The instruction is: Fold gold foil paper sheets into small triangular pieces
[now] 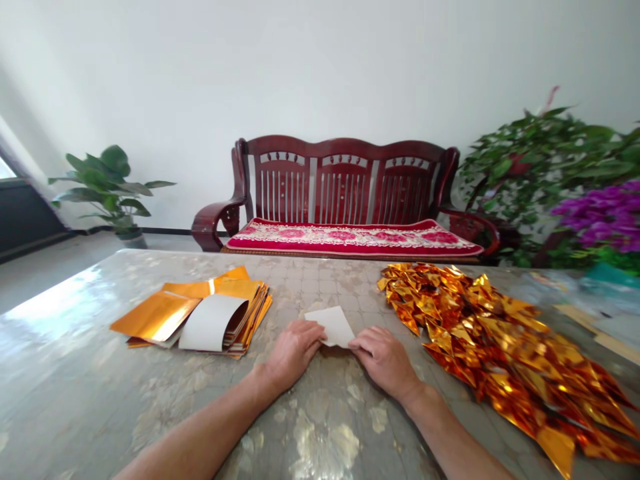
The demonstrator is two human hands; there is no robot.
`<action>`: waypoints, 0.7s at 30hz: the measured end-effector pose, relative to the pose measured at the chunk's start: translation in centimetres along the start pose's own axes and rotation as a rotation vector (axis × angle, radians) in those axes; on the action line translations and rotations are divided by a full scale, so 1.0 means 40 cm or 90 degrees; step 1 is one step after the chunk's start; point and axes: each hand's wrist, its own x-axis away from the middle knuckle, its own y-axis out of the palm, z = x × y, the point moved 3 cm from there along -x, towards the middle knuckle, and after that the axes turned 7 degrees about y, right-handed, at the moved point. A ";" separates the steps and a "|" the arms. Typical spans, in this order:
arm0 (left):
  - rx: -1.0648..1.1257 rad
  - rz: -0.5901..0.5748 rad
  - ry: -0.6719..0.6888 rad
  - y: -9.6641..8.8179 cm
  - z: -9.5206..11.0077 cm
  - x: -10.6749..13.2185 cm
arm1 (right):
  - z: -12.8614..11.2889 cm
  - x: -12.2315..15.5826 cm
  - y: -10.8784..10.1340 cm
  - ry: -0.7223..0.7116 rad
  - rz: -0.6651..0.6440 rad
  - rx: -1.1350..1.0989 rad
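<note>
stack left, paper centre, pile right

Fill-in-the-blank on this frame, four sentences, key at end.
1. The left hand and right hand both touch a small sheet whose upper face is ___.
2. The stack of flat gold sheets lies on the person's ___ side.
3. The heap of folded gold pieces lies on the ___ side of the table.
4. The bench behind carries a ___ cushion.
Missing: white; left; right; red.
</note>
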 end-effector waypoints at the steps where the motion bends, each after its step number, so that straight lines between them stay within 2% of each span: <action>1: -0.019 0.008 0.019 -0.002 0.010 0.000 | -0.003 0.001 -0.001 -0.005 0.001 0.012; 6: -0.060 0.010 0.021 -0.007 0.045 -0.003 | -0.017 0.001 -0.003 -0.023 -0.016 0.036; 12: -0.063 -0.014 -0.055 -0.007 0.018 -0.005 | -0.021 -0.002 -0.008 -0.012 -0.005 0.055; 21: -0.094 -0.060 -0.046 -0.004 0.035 -0.003 | -0.026 -0.003 -0.007 -0.038 -0.008 0.097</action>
